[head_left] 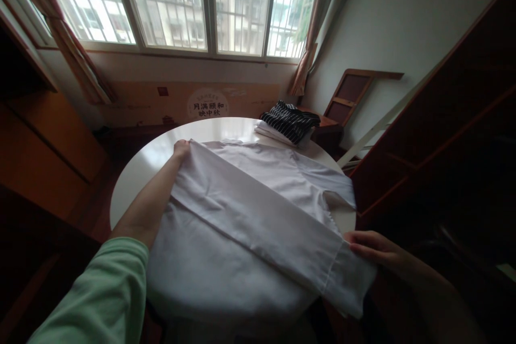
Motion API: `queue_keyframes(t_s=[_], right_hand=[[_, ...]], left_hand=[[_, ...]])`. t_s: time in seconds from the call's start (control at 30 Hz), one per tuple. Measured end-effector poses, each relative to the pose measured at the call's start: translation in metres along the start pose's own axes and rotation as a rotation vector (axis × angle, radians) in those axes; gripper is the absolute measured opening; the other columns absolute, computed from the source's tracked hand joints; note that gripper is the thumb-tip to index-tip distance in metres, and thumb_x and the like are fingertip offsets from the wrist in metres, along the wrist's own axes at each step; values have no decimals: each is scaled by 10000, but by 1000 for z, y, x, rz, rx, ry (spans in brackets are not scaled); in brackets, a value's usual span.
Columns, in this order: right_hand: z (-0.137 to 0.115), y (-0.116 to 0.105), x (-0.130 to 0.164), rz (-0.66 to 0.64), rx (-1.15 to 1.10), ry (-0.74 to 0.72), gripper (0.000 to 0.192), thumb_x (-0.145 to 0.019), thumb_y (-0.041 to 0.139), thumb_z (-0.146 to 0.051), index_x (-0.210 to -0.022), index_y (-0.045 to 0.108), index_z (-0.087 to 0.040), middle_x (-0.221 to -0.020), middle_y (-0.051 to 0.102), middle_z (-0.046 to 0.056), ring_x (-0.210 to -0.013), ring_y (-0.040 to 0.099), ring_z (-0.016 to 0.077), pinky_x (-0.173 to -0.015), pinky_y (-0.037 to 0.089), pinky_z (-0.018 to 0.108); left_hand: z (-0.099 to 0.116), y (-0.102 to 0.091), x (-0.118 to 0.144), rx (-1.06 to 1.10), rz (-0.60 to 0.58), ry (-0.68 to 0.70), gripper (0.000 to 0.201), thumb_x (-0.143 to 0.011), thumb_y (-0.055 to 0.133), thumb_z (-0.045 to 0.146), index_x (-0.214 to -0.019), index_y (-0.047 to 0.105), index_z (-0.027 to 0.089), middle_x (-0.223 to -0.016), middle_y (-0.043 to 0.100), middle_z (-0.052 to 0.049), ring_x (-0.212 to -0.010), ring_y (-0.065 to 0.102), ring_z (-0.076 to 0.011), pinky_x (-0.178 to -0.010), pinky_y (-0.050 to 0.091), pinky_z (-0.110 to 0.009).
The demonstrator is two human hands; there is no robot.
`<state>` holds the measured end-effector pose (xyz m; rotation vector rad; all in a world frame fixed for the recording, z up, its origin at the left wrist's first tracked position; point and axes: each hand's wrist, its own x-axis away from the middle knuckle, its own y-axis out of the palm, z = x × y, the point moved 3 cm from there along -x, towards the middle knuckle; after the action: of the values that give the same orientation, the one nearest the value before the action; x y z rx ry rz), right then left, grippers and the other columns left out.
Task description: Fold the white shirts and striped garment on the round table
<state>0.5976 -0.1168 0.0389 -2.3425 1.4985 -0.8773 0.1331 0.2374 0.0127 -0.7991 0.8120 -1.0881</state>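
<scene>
One white shirt [258, 215] (folded lengthwise) on desk [133, 172]; two hands: left hand [182, 149] and right hand [373, 250] each pinch an end.

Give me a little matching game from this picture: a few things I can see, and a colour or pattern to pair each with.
Things:
1. shirt spread on the round table
2. folded garment at the far edge
3. sleeve on the left arm
4. curtain by the window

Descriptions:
A. pale green
B. white
C. reddish brown
D. dark with thin white stripes

Pairs: 1-B, 2-D, 3-A, 4-C
</scene>
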Motion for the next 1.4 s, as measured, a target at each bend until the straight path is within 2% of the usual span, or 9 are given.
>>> queue_keyframes(t_s=[0.1,0.3,0.57,0.7,0.9,1.0,1.13,1.3,1.4], right_hand=[[4,0,-7,65,59,-1,486,-773,458,-612,-738,571,-141,-724,542,35,-685,497,159,-598,405,242],[7,4,-9,69,148,-1,458,-784,467,-584,-754,597,-146,-757,579,34,-731,529,177,-638,425,244],[10,6,-8,173,108,-15,462,-785,462,-582,-770,612,-146,-739,588,18,-711,531,165,-630,413,233],[15,10,-11,245,175,13,481,-779,460,-591,-686,599,-140,-681,566,14,-671,502,155,-593,384,231],[12,12,-12,83,118,-16,499,-782,441,-603,-680,580,-134,-645,526,7,-618,461,131,-545,347,222],[12,11,-13,93,177,-3,512,-772,441,-614,-624,561,-139,-601,502,-1,-585,436,120,-524,320,219],[16,8,-12,214,334,82,526,-730,483,-627,-520,504,-146,-523,447,-12,-536,394,105,-496,272,218],[16,8,-4,91,268,47,488,-777,435,-600,-637,553,-148,-630,524,0,-604,460,128,-539,327,219],[17,6,-2,120,301,69,483,-762,449,-600,-611,547,-152,-628,546,8,-610,483,139,-544,337,225]], left_hand=[[-4,-2,-3,-7,-18,-47,364,-839,346,239,-978,631,61,-945,668,-169,-946,593,-248,-750,452,-289],[0,-1,-2,5,-42,-51,358,-833,420,364,-916,653,104,-935,676,-138,-900,621,-235,-735,460,-269],[-3,-2,14,-62,42,-180,344,-842,427,327,-991,620,84,-1055,623,-229,-991,589,-328,-770,473,-398],[-2,0,21,-133,131,-123,374,-883,344,293,-1060,581,64,-1107,585,-252,-1047,557,-336,-828,448,-435],[-12,-4,14,-130,40,-195,381,-883,348,329,-1031,603,88,-1064,619,-220,-994,585,-320,-769,466,-413],[-17,-9,9,-66,-8,-221,371,-861,376,374,-1004,622,136,-1094,623,-184,-1016,580,-315,-764,476,-392],[-19,-11,9,-52,-9,-207,323,-832,426,364,-953,628,143,-1087,624,-188,-1025,578,-313,-778,475,-384],[-17,-11,18,-125,48,-82,334,-842,418,355,-1036,567,128,-1060,623,-205,-1010,583,-312,-803,460,-400],[-16,-11,23,-201,61,-22,354,-860,382,337,-1076,536,103,-1048,615,-229,-1005,584,-324,-799,456,-415]])
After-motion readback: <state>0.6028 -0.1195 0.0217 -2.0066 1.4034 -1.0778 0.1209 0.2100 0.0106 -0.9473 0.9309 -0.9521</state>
